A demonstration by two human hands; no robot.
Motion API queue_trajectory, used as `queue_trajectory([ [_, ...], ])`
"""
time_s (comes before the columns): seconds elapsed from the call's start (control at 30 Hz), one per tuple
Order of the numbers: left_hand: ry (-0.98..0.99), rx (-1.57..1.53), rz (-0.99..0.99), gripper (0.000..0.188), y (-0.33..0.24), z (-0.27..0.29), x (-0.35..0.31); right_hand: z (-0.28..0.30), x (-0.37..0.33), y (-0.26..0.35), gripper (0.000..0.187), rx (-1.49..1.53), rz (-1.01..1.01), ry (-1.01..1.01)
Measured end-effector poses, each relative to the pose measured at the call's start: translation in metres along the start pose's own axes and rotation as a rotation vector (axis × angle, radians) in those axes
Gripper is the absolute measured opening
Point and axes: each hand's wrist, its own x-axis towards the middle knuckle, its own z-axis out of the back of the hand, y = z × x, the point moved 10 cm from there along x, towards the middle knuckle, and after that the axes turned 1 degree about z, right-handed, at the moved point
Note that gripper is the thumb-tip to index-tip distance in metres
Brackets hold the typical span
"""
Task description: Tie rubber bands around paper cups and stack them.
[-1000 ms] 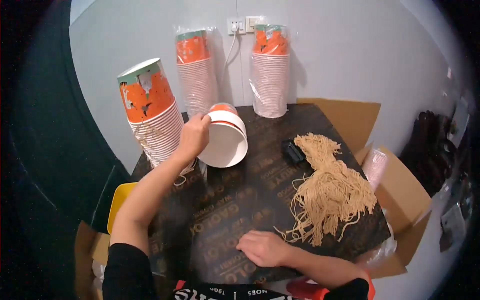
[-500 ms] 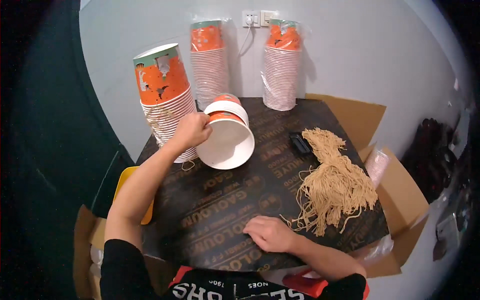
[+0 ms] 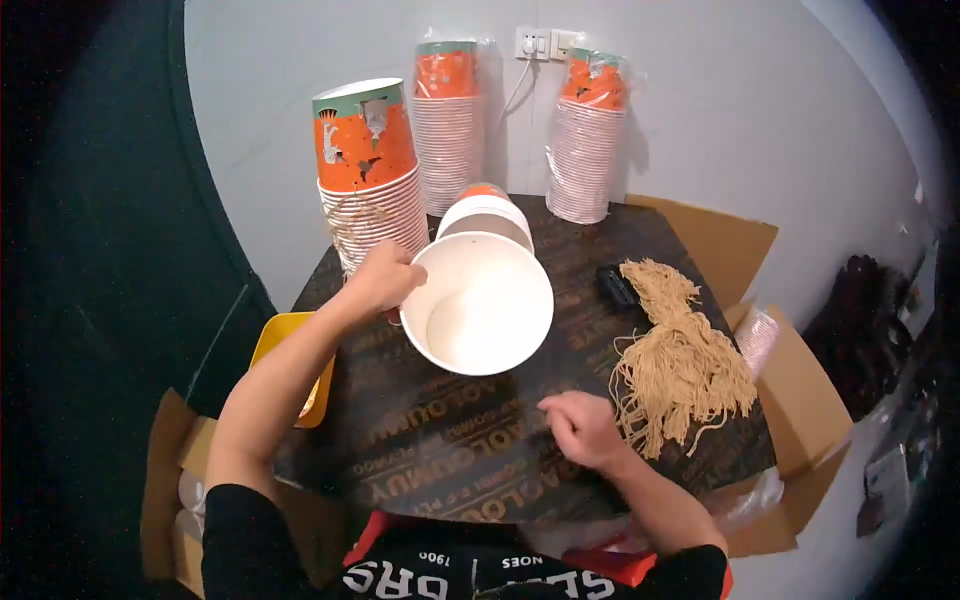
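My left hand point(image 3: 383, 278) is closed on the left rim of a white-lined paper bucket point(image 3: 505, 300), whose open mouth tilts toward me. Behind that one, more paper buckets point(image 3: 478, 207) lie nested on their side on the dark table point(image 3: 440, 430). Just left of them a tall stack of orange and green paper buckets point(image 3: 368, 150) stands upside down, with tan string on its rims. My right hand point(image 3: 585, 428) hovers over the table's near right part, its fingers curled in with nothing visible in them. Close to it lies a bundle of tan cords point(image 3: 685, 365).
Two plastic-wrapped bucket stacks point(image 3: 447, 130) point(image 3: 587, 140) stand at the back by the wall. A black object point(image 3: 618, 288) touches the cords. Left of the table is a yellow tray point(image 3: 322, 400); cardboard boxes point(image 3: 800, 390) flank the table. A plug sits in the wall socket point(image 3: 532, 44).
The bucket in my left hand has come away from the nested ones, toward me and to the right. My right hand has risen, moved right and curled its fingers. The view has shifted slightly.
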Motion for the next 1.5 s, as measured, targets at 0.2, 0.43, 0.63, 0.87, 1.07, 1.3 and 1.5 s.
queue_trajectory([
  [0.2, -0.01, -0.133, 0.084, 0.025, 0.045, 0.008, -0.04, 0.045, 0.014, -0.017, 0.01, -0.174, -0.123, -0.16],
  [0.43, -0.016, -0.22, 0.283, 0.03, 0.071, 0.021, -0.091, 0.066, -0.001, -0.009, 0.004, -0.282, -0.18, -0.103],
  [0.63, 0.044, -0.314, 0.369, 0.04, 0.086, 0.008, -0.123, 0.055, -0.025, -0.01, 0.003, -0.394, -0.231, 0.063],
  [0.87, -0.198, -0.033, 0.037, 0.039, 0.066, 0.024, -0.161, 0.05, -0.05, 0.006, 0.007, -0.388, -0.271, 0.065],
  [1.07, -0.374, 0.106, -0.519, 0.005, 0.022, 0.006, -0.217, 0.063, -0.062, 0.003, 0.009, -0.447, -0.326, -0.101],
  [1.3, -0.152, -0.056, -0.775, 0.011, 0.0, -0.042, -0.24, 0.043, -0.049, -0.006, 0.016, -0.482, -0.284, -0.139],
  [1.5, -0.058, -0.16, -0.721, 0.013, 0.001, -0.059, -0.241, 0.026, -0.048, -0.029, 0.017, -0.588, -0.254, -0.022],
])
